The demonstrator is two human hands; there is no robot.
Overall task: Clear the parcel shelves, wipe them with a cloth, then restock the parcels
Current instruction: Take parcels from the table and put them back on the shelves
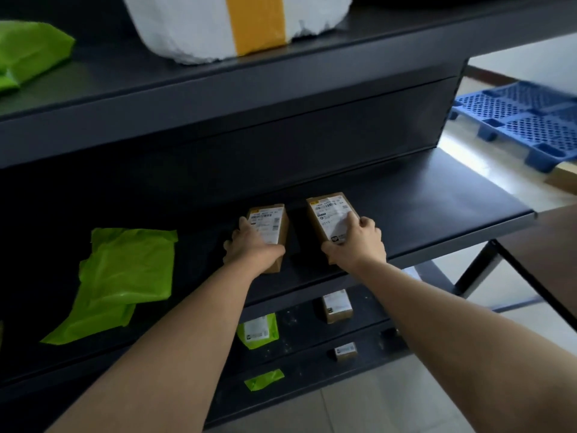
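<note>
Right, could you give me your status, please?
Left hand grips left brown cardboard box. Right hand grips right brown cardboard box. Green plastic mailer lies apart.

Right box label (332,218), "0715" (faint), other print too small to read

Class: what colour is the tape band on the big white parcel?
Yellow tape band; head view.

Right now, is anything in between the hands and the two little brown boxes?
No. The left hand grips the left box, and the right hand grips the right box. Nothing visible sits between them.
</note>
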